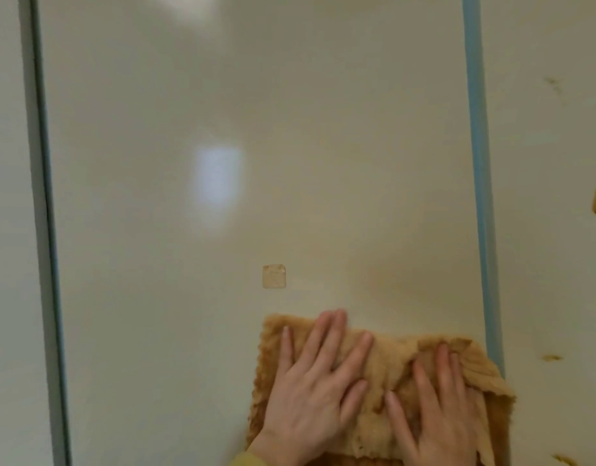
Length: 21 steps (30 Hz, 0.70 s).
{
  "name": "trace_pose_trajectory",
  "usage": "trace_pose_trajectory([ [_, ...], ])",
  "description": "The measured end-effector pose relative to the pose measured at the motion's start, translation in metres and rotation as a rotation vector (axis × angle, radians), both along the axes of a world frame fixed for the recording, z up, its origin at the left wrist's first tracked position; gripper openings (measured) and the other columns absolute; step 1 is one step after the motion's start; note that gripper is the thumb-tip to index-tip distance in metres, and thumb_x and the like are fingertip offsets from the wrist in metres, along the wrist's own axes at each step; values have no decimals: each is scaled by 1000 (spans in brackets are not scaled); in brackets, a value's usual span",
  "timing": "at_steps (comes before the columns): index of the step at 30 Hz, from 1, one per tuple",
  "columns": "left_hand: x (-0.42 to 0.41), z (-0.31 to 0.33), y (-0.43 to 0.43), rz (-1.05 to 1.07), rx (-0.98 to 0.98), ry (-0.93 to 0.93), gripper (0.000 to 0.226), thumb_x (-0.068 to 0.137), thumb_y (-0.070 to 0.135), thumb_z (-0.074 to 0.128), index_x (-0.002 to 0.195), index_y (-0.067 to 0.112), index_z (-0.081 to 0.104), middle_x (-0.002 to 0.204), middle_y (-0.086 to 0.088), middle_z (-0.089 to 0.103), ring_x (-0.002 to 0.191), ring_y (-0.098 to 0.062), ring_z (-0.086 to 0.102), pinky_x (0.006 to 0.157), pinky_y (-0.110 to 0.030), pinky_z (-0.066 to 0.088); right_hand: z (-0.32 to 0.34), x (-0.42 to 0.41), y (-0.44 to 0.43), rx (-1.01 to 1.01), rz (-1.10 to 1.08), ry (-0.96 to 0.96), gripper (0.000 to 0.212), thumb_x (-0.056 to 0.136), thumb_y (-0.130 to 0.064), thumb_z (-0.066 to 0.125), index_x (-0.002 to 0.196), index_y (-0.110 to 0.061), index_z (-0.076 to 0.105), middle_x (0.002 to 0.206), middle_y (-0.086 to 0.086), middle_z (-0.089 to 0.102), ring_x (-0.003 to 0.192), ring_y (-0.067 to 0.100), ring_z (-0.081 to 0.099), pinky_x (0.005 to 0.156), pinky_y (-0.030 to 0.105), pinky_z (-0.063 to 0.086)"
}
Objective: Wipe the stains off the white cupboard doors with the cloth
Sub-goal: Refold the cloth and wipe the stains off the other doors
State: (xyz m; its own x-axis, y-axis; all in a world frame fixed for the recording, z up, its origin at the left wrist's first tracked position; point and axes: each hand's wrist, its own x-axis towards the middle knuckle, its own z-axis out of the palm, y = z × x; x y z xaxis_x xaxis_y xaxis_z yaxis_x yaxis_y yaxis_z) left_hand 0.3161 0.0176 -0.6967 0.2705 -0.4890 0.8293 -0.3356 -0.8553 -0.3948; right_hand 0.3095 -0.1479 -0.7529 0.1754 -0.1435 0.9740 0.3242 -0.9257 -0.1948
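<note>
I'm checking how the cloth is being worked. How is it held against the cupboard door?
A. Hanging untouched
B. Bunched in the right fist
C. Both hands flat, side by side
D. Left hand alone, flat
C: the left hand and right hand both lie flat, fingers spread, on the cloth against the door.

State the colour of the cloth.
Tan-orange cloth, seen in the head view.

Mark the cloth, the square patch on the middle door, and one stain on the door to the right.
cloth point(387, 361): head view, on the crumpled fabric between the two hands.
square patch point(274, 276): head view, on its centre.
stain point(552, 357): head view, on the small brown smear.
</note>
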Motion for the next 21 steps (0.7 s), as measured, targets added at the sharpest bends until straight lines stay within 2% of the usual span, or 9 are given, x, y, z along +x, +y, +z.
trace_pose_trajectory([
  [2,5,40,-13,-24,61,-61,52,93,51,26,142,31,29,154,-5,16,142,-21,10,110,-52,4,32,9,-12,38,-67,-23,61,91,-60,23,126,-14,41,152,7,17,126,33,34,86,48,34],
  [4,10,85,-26,-52,69,-98,53,90,51,35,140,32,34,152,-2,21,141,-20,17,110,-52,7,73,17,-22,94,-120,-38,63,91,-60,21,126,-11,41,142,21,34,123,36,35,86,55,36],
  [6,12,127,-32,-66,82,-115,54,88,50,38,139,31,36,152,-1,22,141,-18,18,110,-52,7,112,23,-27,99,-157,-52,65,92,-59,20,125,-7,42,136,27,41,124,37,34,86,61,37],
  [12,15,209,-7,-68,126,-209,55,88,50,38,139,30,36,152,-4,24,142,-19,16,111,-53,2,210,20,-11,-67,-158,-89,65,91,-61,15,120,-10,42,135,28,42,125,36,33,89,58,32],
  [14,15,234,12,-48,91,-249,56,88,50,37,140,30,34,152,-4,24,141,-20,15,110,-54,3,242,19,7,-106,-146,-95,65,91,-62,13,126,-14,39,140,24,39,130,34,28,97,58,27],
  [16,17,261,36,-28,44,-278,56,88,51,36,140,30,34,152,-5,25,141,-21,15,109,-54,3,275,19,28,-143,-143,-107,65,91,-61,12,133,-17,34,143,20,37,133,31,24,103,53,18],
  [19,18,305,75,28,-13,-329,56,88,51,34,140,29,35,150,-8,28,140,-25,20,109,-55,4,328,19,65,-190,-134,-143,65,91,-59,18,138,-18,35,144,18,36,134,27,22,108,48,15],
  [21,17,338,102,59,-67,-329,58,88,51,30,141,28,34,150,-10,28,139,-27,23,107,-59,8,369,20,91,-228,-113,-156,65,87,-57,28,136,-16,43,144,18,37,134,28,26,107,53,19],
])
